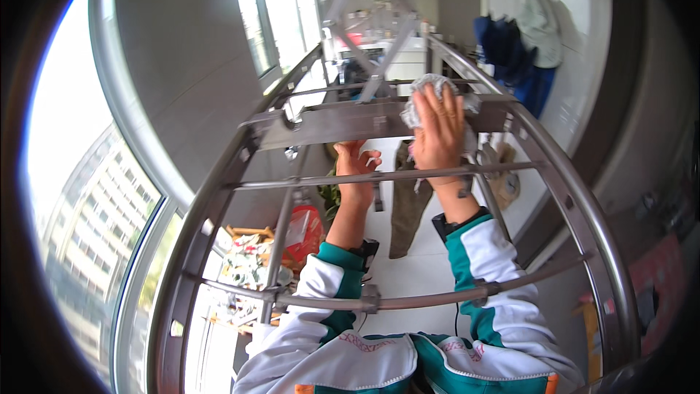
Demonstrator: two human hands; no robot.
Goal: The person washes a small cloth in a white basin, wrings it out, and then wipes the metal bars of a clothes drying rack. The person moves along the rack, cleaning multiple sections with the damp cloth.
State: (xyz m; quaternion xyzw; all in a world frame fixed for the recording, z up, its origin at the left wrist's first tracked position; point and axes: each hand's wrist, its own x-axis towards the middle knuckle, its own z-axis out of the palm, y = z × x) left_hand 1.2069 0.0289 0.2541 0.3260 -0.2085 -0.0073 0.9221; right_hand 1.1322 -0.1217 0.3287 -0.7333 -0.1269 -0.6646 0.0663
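Note:
In front of me is a metal drying-rack frame with a tubular right rail (569, 175) and thin crossbars (415, 175). My right hand (439, 134) presses a crumpled grey-white cloth (414, 112) against the right part of a wide metal cross panel (339, 123). The fingers lie flat and spread over the cloth. My left hand (355, 167) reaches up just under the panel's lower edge, fingers bent and apart, with nothing seen in it. I cannot tell whether its fingertips touch the panel. A thin crossbar passes in front of both forearms.
Scissor-like metal arms (374, 65) rise behind the panel. Windows (71, 175) line the left side. Below are olive-brown trousers (407, 213), a red object (306, 230) and a wooden rack (249, 232) with mixed items. Dark blue clothing (500, 44) hangs on the right wall.

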